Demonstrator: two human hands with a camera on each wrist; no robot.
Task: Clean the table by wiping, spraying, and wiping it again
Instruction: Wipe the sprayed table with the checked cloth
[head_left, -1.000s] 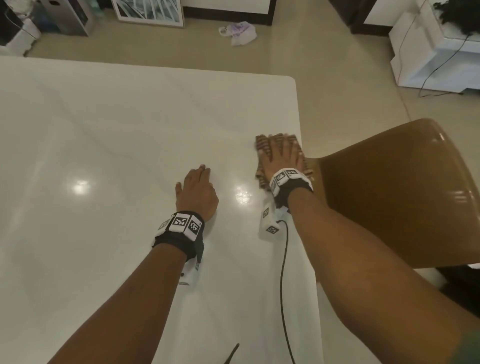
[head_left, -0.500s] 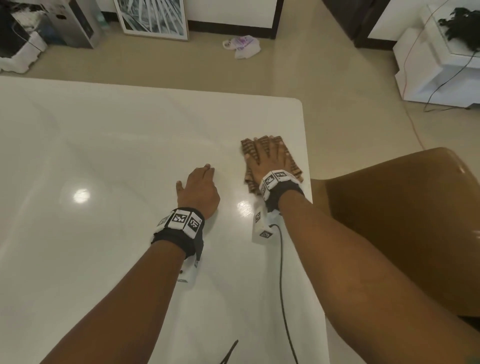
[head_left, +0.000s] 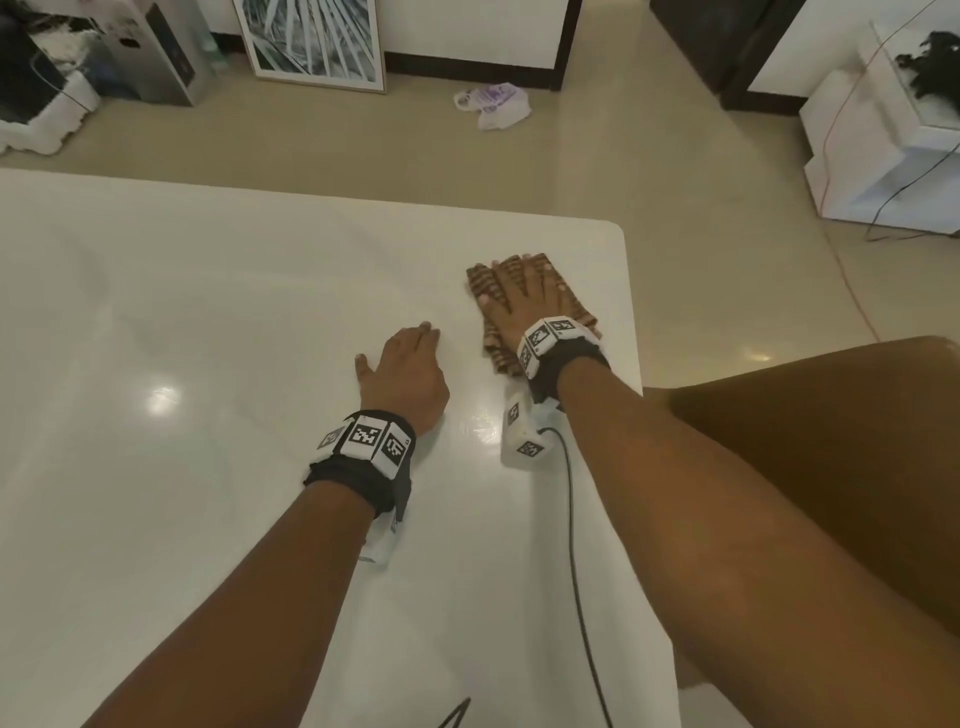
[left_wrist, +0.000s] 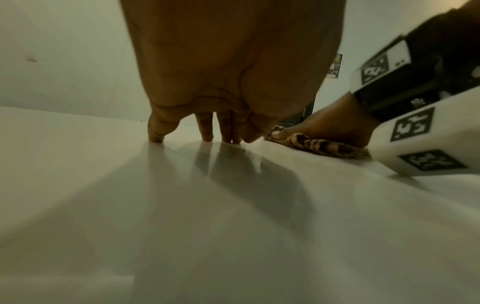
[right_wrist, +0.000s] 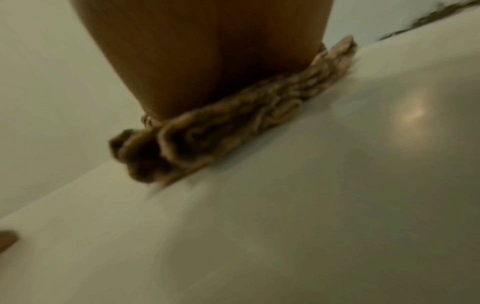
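A glossy white table (head_left: 208, 322) fills the left of the head view. Near its right edge lies a brown patterned cloth (head_left: 480, 280), bunched and folded (right_wrist: 221, 131). My right hand (head_left: 524, 296) lies flat on the cloth with straight, spread fingers pressing it onto the table. My left hand (head_left: 410, 364) rests on the bare table a little left of the cloth, its fingertips (left_wrist: 207, 137) touching the surface and holding nothing. From the left wrist view the cloth (left_wrist: 311, 144) shows under the right hand. No spray bottle is in view.
A brown chair (head_left: 831, 467) stands against the table's right edge. A black cable (head_left: 576, 571) trails from my right wrist toward the near edge. On the floor beyond are a framed picture (head_left: 311, 41), a plastic bag (head_left: 493, 104) and white furniture (head_left: 883, 145).
My right hand has slid the cloth leftward, away from the table's right edge. The left hand stays put on the table. The head view has tilted up slightly.
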